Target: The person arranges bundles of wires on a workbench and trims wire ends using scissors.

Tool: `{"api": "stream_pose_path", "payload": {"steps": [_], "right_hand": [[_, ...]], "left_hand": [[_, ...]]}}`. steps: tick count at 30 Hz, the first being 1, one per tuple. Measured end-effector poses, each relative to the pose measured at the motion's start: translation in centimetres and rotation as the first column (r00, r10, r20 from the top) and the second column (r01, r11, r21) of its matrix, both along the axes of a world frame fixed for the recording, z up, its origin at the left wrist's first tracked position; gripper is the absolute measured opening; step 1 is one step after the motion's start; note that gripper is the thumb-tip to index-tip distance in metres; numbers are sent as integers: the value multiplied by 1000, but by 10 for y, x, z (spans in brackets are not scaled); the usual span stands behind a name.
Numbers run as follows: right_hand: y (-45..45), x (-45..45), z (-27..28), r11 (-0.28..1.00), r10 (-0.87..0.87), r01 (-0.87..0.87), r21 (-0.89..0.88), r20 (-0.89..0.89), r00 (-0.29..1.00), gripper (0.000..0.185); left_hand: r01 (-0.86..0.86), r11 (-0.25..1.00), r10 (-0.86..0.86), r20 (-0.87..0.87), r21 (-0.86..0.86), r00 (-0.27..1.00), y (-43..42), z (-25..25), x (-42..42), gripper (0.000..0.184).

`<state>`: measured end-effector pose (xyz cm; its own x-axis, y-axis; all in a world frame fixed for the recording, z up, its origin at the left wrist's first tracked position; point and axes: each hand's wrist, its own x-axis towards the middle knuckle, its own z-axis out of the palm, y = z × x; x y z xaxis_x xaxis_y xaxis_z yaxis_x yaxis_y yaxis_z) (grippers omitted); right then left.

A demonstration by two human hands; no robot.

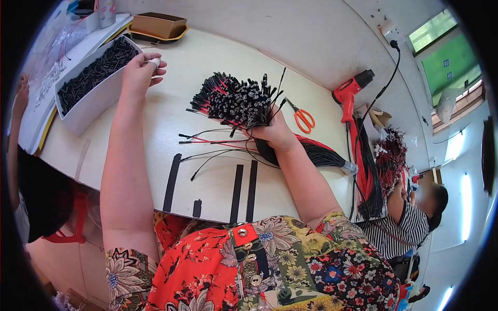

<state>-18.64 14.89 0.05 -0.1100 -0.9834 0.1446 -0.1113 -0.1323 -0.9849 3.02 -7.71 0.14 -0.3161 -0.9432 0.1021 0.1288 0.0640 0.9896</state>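
My right hand (277,132) is closed around a thick bundle of wires (236,101), red and black. Their black-sleeved ends fan out above my fingers, and the tail lies on the table toward the right. Several loose wires hang below the bundle on its left side. My left hand (141,73) is over the near right edge of a white box (92,115) full of short black tubes (98,72). Its fingers are curled together, with something white around a fingertip; what they hold, if anything, is too small to make out.
Orange-handled scissors (304,119) lie right of the bundle. A red heat gun (353,88) stands by the wall, beside more hanging wires (369,176). A brown tray (158,27) sits behind the box. Black tape strips (237,193) mark the table's front. Other people sit at both sides.
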Motion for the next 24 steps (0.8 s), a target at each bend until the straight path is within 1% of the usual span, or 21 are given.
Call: {"api": "stream_pose_path", "payload": {"steps": [5, 8, 11, 13, 16, 18, 21, 22, 24], "right_hand": [[0, -3, -6, 999, -33, 32, -21, -41, 999, 35], [1, 0, -6, 997, -58, 59, -46, 32, 998, 35], [2, 0, -8, 994, -57, 63, -87, 64, 996, 32], [1, 1, -7, 993, -50, 54, -103, 45, 998, 29], [2, 2, -7, 992, -56, 58, -112, 25, 998, 26], [2, 1, -6, 992, -39, 40, -118, 6, 999, 26], [1, -1, -8, 996, -34, 34, -81, 3, 999, 26], [1, -1, -9, 994, -23, 26, -108, 22, 999, 26], [0, -2, -12, 990, -50, 43, -136, -49, 998, 25]], "left_hand": [[1, 1000, -1, 1, 17, 1000, -1, -4, -1, 26], [1, 1000, -1, -2, 17, 1000, 0, -2, 0, 25], [1, 1000, -1, 4, 16, 1000, 1, -3, 0, 25], [-2, 1000, 2, 8, 16, 1000, 1, -2, 0, 25], [-17, 1000, 17, -34, 5, 999, 1, -3, -1, 21], [-15, 1000, 15, -36, 5, 999, 0, -4, -1, 22], [1, 1000, -1, -11, 14, 1000, -3, -6, -1, 25], [9, 1000, -9, 2, 16, 1000, -2, -5, -1, 26], [8, 1000, -8, 3, 12, 1000, -3, -7, -1, 27]]}}
